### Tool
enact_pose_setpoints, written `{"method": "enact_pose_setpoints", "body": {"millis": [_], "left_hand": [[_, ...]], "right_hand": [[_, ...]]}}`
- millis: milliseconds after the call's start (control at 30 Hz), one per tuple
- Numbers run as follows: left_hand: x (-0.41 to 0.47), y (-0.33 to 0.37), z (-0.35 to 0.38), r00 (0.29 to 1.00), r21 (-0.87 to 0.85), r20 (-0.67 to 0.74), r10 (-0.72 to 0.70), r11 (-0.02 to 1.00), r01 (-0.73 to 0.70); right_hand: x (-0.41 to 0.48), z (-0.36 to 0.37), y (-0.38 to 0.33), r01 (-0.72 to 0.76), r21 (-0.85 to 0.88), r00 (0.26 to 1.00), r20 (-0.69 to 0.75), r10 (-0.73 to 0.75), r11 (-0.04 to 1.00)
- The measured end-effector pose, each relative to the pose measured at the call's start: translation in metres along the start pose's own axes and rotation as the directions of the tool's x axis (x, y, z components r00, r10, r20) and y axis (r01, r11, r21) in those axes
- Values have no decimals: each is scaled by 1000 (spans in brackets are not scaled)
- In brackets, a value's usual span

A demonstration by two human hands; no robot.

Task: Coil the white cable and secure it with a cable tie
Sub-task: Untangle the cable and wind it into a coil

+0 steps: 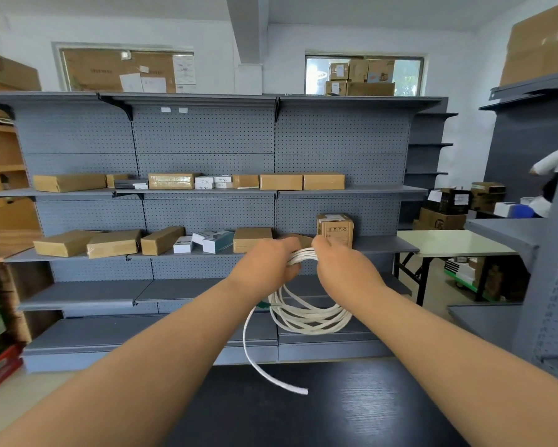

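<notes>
The white cable (308,319) hangs in several round loops in front of me, held up at its top. My left hand (264,262) grips the left side of the coil's top and my right hand (342,266) grips the right side, the two hands close together. One loose end of the cable (264,371) curves down from the left hand and trails over the dark table. A small green piece (264,304) shows against the coil just below my left wrist; I cannot tell what it is.
A dark table (319,411) lies right below my arms. Behind it stand grey pegboard shelves (206,191) with cardboard boxes (335,230). A white folding table (451,241) is at the right, and another grey rack (554,253) at the far right with a person partly seen behind it.
</notes>
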State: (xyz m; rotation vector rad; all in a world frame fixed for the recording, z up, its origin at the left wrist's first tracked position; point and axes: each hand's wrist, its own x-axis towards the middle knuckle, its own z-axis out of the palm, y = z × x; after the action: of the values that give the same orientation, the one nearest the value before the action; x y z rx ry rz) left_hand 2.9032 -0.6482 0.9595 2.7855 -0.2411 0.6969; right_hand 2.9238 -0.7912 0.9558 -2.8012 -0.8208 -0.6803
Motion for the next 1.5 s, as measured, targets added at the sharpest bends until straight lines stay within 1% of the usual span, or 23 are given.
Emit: {"method": "enact_pose_setpoints", "body": {"millis": [67, 100, 167, 200, 267, 333, 367, 400, 433, 533, 633, 733, 833, 867, 1033, 1167, 1267, 1367, 1433, 1500], "left_hand": [[-1, -3, -3, 997, -185, 40, -65, 980, 71], [-2, -5, -4, 992, -302, 73, -100, 946, 118], [-5, -13, -4, 976, -534, 164, -145, 819, 211], [-7, -15, -4, 965, -618, 213, -150, 744, 252], [-11, -19, 0, 949, -726, 280, -144, 615, 307], [-13, -21, 6, 956, -804, 265, -128, 517, 293], [-13, -21, 10, 961, -824, 248, -126, 495, 277], [-14, -21, 13, 966, -827, 228, -121, 500, 257], [-15, -20, 15, 970, -807, 211, -116, 539, 241], [-16, -19, 17, 975, -680, 189, -117, 701, 215], [-13, -13, 18, 983, -627, 144, -111, 759, 177], [-8, -10, 19, 987, -515, 66, -144, 843, 157], [-2, -7, 19, 990, -295, 52, -131, 945, 141], [-1, -5, 19, 990, -231, 49, -131, 963, 139], [4, 2, 13, 986, -26, 18, -165, 986, 166], [9, 1, 9, 983, 107, 34, -178, 979, 173], [11, 0, 9, 976, 130, 67, -208, 972, 198], [11, 1, 7, 968, 131, 89, -235, 966, 222], [11, 1, 4, 969, 117, 91, -228, 969, 217], [10, 0, 4, 971, 85, 91, -221, 973, 213]], "right_hand": [[0, 2, 3, -28, 22, 999, 28, 27, 999], [1, 3, 5, -53, 43, 998, 35, 51, 998], [2, 6, 9, -103, 88, 994, 37, 100, 991], [3, 8, 11, -123, 111, 992, 35, 120, 986], [6, 13, 16, -170, 162, 985, 31, 168, 972], [10, 17, 22, -234, 223, 972, 33, 233, 946], [11, 19, 24, -261, 252, 965, 34, 261, 932], [12, 21, 26, -280, 279, 959, 32, 282, 919], [12, 23, 28, -288, 303, 955, 24, 295, 908], [12, 24, 29, -284, 353, 953, -3, 304, 891], [10, 21, 25, -237, 375, 964, -27, 266, 896], [6, 16, 20, -149, 353, 983, -50, 178, 924], [4, 12, 17, -72, 314, 995, -45, 90, 947], [3, 10, 16, -56, 314, 996, -49, 75, 948], [3, 11, 14, 0, 263, 999, -49, 14, 965], [3, 17, 13, 55, 210, 997, -60, -43, 976], [1, 21, 13, 133, 116, 988, -95, -122, 984], [1, 25, 13, 164, 48, 982, -103, -159, 985], [2, 25, 13, 165, 56, 983, -94, -159, 985], [1, 25, 12, 149, 125, 986, -98, -137, 981]]}}
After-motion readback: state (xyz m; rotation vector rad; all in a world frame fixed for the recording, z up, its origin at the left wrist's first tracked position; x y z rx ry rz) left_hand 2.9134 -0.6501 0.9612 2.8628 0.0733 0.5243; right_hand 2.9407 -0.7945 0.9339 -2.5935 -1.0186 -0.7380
